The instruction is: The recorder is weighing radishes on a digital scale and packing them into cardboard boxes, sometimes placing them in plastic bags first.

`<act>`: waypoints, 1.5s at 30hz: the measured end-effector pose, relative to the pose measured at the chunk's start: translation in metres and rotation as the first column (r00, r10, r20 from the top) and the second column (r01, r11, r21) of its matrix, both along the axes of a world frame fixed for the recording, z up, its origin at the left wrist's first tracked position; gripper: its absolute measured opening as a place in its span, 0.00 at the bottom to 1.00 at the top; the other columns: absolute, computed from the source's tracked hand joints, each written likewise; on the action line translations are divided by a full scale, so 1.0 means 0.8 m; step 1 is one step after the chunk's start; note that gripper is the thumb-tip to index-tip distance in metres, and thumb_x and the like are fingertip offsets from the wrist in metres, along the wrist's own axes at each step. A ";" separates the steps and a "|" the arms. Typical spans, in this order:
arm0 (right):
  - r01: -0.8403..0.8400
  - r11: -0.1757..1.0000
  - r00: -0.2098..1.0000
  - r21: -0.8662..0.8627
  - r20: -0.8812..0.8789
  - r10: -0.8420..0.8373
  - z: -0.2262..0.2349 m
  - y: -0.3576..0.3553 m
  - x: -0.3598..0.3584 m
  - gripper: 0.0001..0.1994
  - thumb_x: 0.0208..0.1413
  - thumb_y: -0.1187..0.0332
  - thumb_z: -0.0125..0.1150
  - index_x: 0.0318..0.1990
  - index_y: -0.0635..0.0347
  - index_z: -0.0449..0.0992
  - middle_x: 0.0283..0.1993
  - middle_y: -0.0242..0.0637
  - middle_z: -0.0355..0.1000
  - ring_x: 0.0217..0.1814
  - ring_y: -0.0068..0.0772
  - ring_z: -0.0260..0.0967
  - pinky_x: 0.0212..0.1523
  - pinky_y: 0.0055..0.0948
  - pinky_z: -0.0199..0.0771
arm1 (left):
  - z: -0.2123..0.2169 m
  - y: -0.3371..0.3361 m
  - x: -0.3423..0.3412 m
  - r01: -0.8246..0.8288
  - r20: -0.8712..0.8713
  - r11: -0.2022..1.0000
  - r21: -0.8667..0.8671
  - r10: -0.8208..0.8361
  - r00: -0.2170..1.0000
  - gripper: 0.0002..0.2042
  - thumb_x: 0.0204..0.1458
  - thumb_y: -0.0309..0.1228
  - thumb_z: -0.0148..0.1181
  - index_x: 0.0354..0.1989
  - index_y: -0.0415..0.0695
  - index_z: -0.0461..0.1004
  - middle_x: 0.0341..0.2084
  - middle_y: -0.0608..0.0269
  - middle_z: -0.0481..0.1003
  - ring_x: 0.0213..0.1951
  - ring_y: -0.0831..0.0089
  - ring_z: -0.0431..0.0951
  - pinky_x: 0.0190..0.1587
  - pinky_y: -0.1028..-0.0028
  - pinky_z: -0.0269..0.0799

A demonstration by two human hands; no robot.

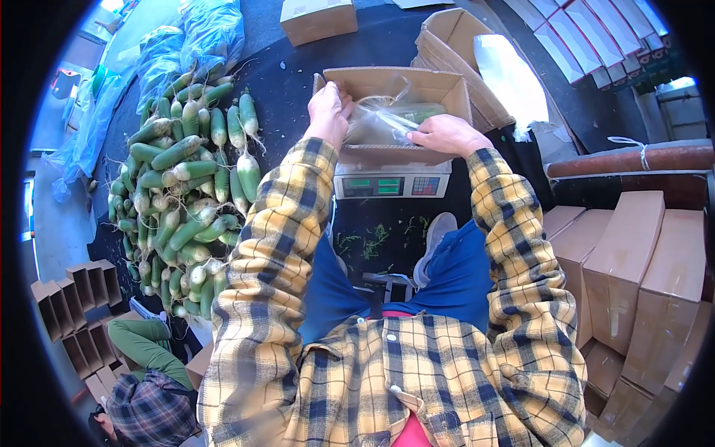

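Observation:
An open cardboard box (pixel 402 154) rests on a digital scale (pixel 391 185) in front of me. Inside it lies a clear plastic bag (pixel 383 115), partly blurred, with something green showing through at its right. My left hand (pixel 328 113) is at the box's left wall, its fingers closed on the bag's plastic. Over the front right rim, my right hand (pixel 449 135) pinches the bag between thumb and fingers. To the left, a big heap of green radishes (pixel 179 153) with whitish root ends covers the dark sheet.
A tall opened carton (pixel 447 45) with a white plastic liner (pixel 514 82) stands beyond the box. Another carton (pixel 319 21) sits farther back. Stacked cartons (pixel 625 261) flank me at right. Blue plastic (pixel 212 33) lies far left; a co-worker (pixel 153 402) is at lower left.

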State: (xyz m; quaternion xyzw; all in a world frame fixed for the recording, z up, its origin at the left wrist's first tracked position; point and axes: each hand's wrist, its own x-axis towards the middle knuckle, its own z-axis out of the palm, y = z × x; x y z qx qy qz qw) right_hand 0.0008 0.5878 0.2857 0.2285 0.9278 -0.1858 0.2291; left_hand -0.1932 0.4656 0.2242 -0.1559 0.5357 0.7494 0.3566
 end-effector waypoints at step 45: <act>0.125 0.915 0.852 -0.383 -0.432 -0.297 -0.006 0.031 0.023 0.20 0.64 0.51 0.57 0.35 0.61 0.81 0.29 0.31 0.75 0.32 0.20 0.71 0.37 0.22 0.70 | 0.015 -0.020 -0.009 0.282 -0.158 0.959 0.001 -0.279 0.947 0.23 0.55 0.41 0.66 0.51 0.39 0.67 0.49 0.51 0.67 0.46 0.55 0.76 0.51 0.60 0.74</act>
